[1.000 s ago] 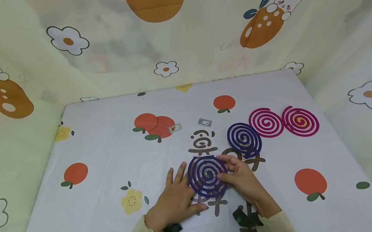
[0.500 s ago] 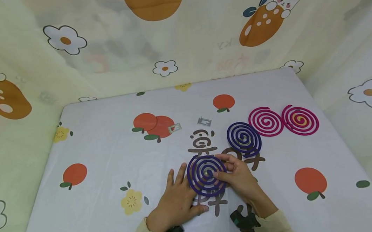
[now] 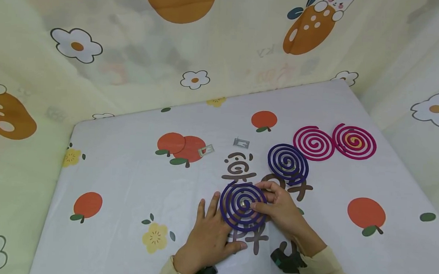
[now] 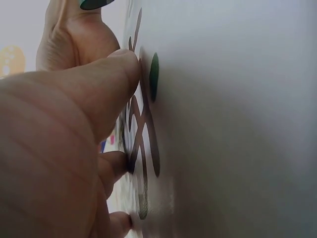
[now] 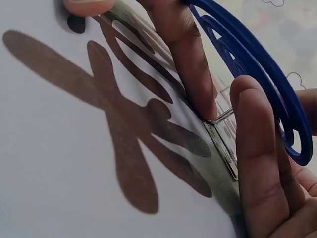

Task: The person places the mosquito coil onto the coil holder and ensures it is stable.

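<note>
Head view is showing a blue spiral coil point(image 3: 246, 204) hovering over the printed cloth point(image 3: 118, 214), the right hand point(image 3: 284, 208) pinching its edge. Beneath it, the left hand point(image 3: 208, 238) is lying spread, one fingertip touching a metal stand point(image 5: 224, 151) in the right wrist view. Beyond, a second blue coil point(image 3: 288, 163) is lying just beside a pink coil point(image 3: 313, 143).
</note>
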A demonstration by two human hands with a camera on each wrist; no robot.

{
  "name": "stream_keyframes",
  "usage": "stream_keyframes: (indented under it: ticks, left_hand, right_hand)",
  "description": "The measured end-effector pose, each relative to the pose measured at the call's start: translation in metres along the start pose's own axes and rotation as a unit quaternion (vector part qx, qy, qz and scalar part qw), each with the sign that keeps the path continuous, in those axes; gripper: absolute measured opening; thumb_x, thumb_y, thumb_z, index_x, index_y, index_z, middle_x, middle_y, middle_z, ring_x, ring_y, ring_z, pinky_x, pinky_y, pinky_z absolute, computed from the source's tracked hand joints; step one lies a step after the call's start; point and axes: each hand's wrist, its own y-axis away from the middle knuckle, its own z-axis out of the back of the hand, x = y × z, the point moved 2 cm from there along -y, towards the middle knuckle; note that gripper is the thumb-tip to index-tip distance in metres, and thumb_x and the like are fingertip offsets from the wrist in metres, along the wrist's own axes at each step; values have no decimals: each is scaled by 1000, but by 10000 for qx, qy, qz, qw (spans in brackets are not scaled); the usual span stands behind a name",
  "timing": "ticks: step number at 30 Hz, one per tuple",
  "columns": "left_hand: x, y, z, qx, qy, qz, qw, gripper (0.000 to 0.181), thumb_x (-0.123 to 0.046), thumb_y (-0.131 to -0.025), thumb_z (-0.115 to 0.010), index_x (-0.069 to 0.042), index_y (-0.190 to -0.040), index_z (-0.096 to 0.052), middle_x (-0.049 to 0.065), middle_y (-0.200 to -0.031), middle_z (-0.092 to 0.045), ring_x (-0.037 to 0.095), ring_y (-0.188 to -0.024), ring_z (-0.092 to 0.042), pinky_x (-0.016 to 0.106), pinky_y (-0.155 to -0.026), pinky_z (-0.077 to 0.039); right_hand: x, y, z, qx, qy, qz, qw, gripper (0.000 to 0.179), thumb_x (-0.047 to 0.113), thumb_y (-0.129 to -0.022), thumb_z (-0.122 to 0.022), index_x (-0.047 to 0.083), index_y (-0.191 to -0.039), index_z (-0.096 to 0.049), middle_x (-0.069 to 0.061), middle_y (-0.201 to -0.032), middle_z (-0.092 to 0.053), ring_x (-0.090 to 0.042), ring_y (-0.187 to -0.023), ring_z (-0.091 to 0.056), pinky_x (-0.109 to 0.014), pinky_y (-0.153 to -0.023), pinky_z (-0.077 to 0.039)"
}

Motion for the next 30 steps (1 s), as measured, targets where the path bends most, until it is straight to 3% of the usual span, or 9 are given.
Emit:
stream_keyframes:
  ticks: [6,16,30]
  left_hand:
    - [0,0,0,-120,-33,-64,9999,98,-74,-90,-60,-24,-167,-25,11,-173,-21,43,-158,-16,73,-116,-25]
    - [0,1,-1,-157,-87,-25,9998,97,-71,-90,-64,-24,-167,-27,11,-172,-26,43,-158,-18,71,-116,-26]
    - [0,1,-2,-93,-42,7,9999,100,-72,-89,-64,-24,-167,-24,10,-173,-21,42,-158,-16,71,-117,-24]
  right_hand:
    - [0,-1,1,124,-155,21,9998,57,-1,-92,-72,-10,-139,-42,-27,-118,-72,-20,-96,-74,-32,-81,-62]
    - [0,-2,-3,-87,-62,3,9999,56,-1,-90,-75,-10,-134,-43,-24,-105,-75,-18,-69,-73,-31,-63,-60]
    - [2,0,-5,-184,-204,-36,9996,55,-1,-92,-73,-9,-136,-41,-23,-105,-75,-19,-74,-75,-32,-70,-62]
